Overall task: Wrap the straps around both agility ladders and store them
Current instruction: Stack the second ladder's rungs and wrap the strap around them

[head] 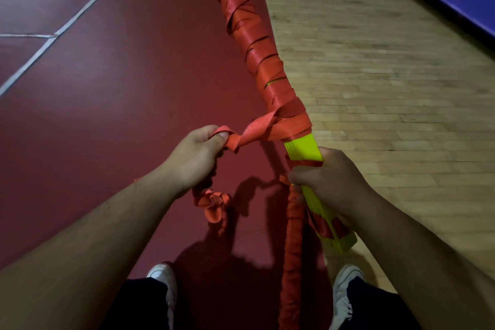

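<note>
Right hand [330, 182] grips the bare lower end of the ladder [304, 147]. Left hand [197, 155] pinches the strap [257, 130], taut beside the ladder.

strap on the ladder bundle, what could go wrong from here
The left hand only pinches the twisted strap; if it slips, the last turns on the rung bundle could loosen. The loose strap hanging below the right hand reaches down between the shoes and could snag or trip.
</note>
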